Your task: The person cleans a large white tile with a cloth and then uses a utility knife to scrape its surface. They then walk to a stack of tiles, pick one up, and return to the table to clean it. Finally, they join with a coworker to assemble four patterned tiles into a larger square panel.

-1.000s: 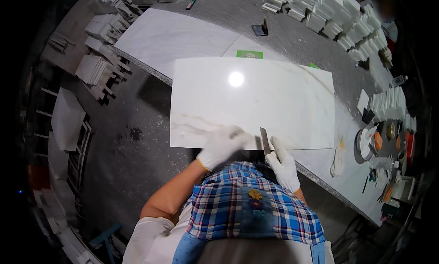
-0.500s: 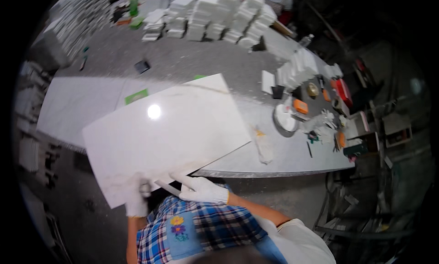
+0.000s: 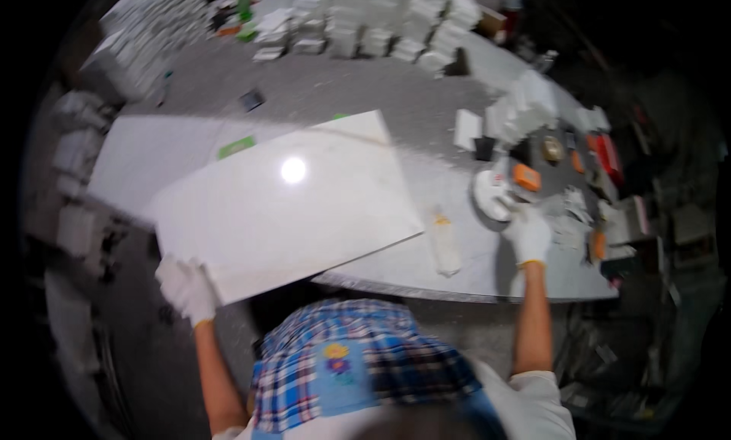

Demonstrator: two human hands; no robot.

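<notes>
White slab (image 3: 304, 211), shiny on top, lies over the table (image 3: 365, 82), its near left corner at the fingers of the left hand (image 3: 185, 289) and the rest stretching forward and right of them. Blur hides how far those fingers are closed, so I cannot tell if they grip or only touch. The right hand (image 3: 528, 233) is well apart from the slab, its fingers just beside a round white dish (image 3: 493, 196), an orange block (image 3: 526, 178) beyond them and a loose glove (image 3: 446, 247) to their left. Whether these are spread or holding something, I cannot tell. The step in hand looks like steadying the slab while attending to the dish; the next move seems to call for careful right fingers.
</notes>
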